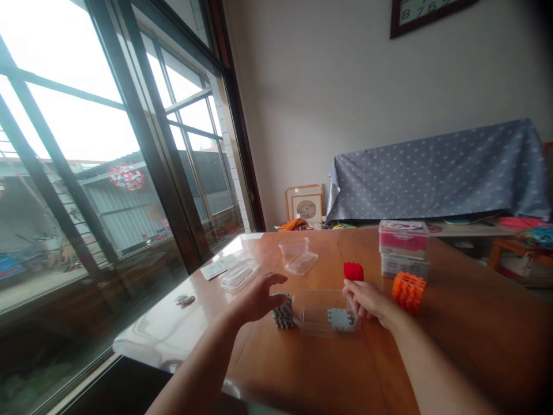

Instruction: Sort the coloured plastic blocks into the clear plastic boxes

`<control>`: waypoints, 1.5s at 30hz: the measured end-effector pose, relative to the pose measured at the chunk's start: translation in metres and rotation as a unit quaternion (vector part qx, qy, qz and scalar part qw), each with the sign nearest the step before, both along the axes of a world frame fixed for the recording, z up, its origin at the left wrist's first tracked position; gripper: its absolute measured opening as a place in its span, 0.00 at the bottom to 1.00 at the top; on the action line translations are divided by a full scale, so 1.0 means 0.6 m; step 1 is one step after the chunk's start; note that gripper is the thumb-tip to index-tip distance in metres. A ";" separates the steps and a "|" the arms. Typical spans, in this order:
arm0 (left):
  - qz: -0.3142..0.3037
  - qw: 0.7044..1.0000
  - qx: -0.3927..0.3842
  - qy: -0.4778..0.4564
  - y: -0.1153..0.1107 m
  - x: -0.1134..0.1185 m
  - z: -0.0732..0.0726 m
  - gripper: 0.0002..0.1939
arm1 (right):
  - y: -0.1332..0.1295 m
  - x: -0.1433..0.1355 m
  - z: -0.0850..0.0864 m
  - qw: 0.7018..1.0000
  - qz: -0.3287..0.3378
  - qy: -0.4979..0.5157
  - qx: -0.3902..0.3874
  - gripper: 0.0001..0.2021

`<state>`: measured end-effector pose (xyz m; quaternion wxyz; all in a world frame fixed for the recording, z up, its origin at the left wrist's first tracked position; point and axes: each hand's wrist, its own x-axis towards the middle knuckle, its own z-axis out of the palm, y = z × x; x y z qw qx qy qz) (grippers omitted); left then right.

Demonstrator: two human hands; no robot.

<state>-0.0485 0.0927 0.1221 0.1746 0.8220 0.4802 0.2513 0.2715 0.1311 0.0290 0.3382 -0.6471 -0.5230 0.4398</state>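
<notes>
My left hand (259, 297) hovers at the left of a grey stack of notched pieces (283, 314), its thumb and fingers apart and its thumb close to the top of the stack. Just right of that stack stands a clear plastic container (311, 331) with a pale grey notched piece (340, 318) lying inside at the right. My right hand (367, 300) has its fingers closed on the container's right rim. Behind this hand stands a red stack (353, 271), partly hidden by it. An orange stack of notched pieces (408, 293) sits to the right.
Two stacked plastic boxes (404, 251) stand at the back right. Further back are another clear container (294, 246), a clear lid (302, 263), more clear lids (240, 274) and a paper (218, 267). Small grey pieces (185, 300) lie near the table's left edge.
</notes>
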 end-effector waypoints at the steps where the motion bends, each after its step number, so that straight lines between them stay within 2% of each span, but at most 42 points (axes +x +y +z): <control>1: -0.007 1.000 -0.007 0.020 0.001 -0.008 -0.001 0.24 | 0.000 0.000 0.000 1.000 -0.004 0.004 -0.003 0.22; 5: -0.019 0.996 -0.034 0.074 0.007 -0.024 -0.016 0.32 | 0.001 0.002 -0.003 1.000 0.000 0.013 -0.011 0.23; 9: -0.019 0.996 -0.046 0.075 0.016 -0.030 -0.034 0.32 | 0.002 0.004 -0.007 1.000 -0.001 0.017 -0.008 0.23; 11: -0.022 0.996 -0.040 0.074 0.017 -0.031 -0.034 0.30 | 0.003 0.003 -0.007 1.000 -0.002 0.014 -0.007 0.23; 14: -0.021 0.997 -0.010 0.069 0.014 -0.026 -0.021 0.27 | 0.001 0.001 -0.004 1.000 -0.004 0.009 -0.007 0.24; 17: -0.025 0.998 0.035 0.049 0.009 -0.003 -0.006 0.24 | 0.000 0.000 0.000 1.000 -0.003 0.007 -0.008 0.25; 21: -0.064 0.996 0.050 0.023 0.009 0.062 -0.001 0.22 | -0.002 0.000 0.005 1.000 -0.006 0.000 -0.009 0.26; 26: -0.106 0.991 0.016 0.077 0.017 0.155 -0.024 0.23 | -0.006 -0.001 0.009 1.000 -0.003 -0.002 -0.007 0.27; 30: -0.107 0.987 -0.006 0.120 0.029 0.200 -0.054 0.22 | -0.005 -0.001 0.010 1.000 0.004 0.001 -0.003 0.28; 33: -0.101 0.986 -0.024 0.129 0.036 0.212 -0.070 0.22 | -0.004 -0.001 0.009 1.000 0.004 0.006 0.000 0.28; 38: -0.093 0.988 -0.058 0.106 0.041 0.211 -0.076 0.27 | -0.002 0.001 0.008 1.000 0.008 0.013 0.004 0.28; 45: -0.086 0.988 -0.078 0.101 0.046 0.201 -0.077 0.19 | -0.005 0.001 0.010 1.000 -0.003 0.014 0.011 0.28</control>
